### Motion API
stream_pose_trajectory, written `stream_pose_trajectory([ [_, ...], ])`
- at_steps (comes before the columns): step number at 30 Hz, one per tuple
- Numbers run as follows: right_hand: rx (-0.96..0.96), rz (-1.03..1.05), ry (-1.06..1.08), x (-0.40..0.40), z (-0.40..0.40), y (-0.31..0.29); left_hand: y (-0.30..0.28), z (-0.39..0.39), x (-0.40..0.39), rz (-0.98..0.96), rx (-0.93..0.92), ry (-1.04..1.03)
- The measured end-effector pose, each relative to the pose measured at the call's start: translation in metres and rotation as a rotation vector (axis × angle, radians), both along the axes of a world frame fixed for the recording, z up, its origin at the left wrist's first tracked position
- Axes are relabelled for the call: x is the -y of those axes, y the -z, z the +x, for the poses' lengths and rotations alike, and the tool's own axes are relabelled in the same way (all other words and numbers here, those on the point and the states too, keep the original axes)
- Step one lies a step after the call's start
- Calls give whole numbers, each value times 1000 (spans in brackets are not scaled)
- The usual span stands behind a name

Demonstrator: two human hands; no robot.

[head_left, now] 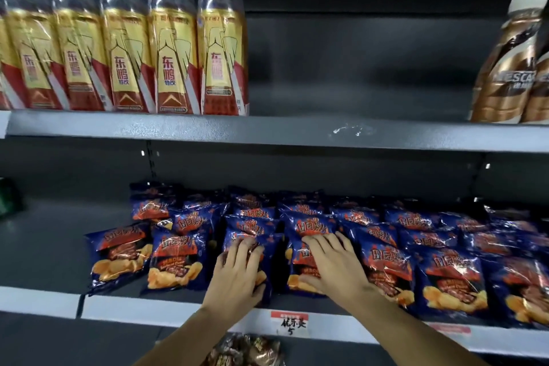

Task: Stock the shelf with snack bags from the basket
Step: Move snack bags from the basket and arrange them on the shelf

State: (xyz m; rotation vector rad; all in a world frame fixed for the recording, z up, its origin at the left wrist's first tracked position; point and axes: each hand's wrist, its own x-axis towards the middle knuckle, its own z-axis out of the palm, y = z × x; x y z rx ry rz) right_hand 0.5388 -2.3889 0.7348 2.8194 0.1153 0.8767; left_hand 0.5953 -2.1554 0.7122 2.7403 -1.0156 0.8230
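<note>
Two hands, left hand (237, 269) and right hand (334, 264), fingers flat, pressing blue snack bags (175, 255) on shelf (166, 307), glossy rows either side.

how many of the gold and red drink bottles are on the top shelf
5 gold and red bottles plainly show, side by side at the upper shelf's left end. Part of another shows at the frame's left edge; more may be hidden.

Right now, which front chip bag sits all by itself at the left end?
The leftmost chip bag: it leans crooked at the row's left end with bare shelf beside it. Neither the left hand nor the right hand touches it.
</note>
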Motion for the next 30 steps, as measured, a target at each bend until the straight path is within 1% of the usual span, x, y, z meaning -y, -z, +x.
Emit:
stream_pose_trajectory([
  [6,-94,33,5,2,4,7,4,3,5,-2,5,-9],
  [10,-109,19,-34,6,5,4,2,1,5,-26,22,-24],
  [15,-116,69,-57,0,3,-3,-11,3,0,-120,139,-69],
  [18,-140,106,-75,2,3,-13,-30,17,4,-155,162,-92],
  [21,-150,190,-27,4,6,-26,-42,32,13,-113,117,-97],
  [24,-237,305,88,5,14,-33,-39,40,20,-67,19,-143],
  [26,-290,327,138,3,19,-33,-30,43,20,-42,-30,-171],
  [30,-311,314,116,-5,20,-27,-22,46,18,-25,-51,-161],
])
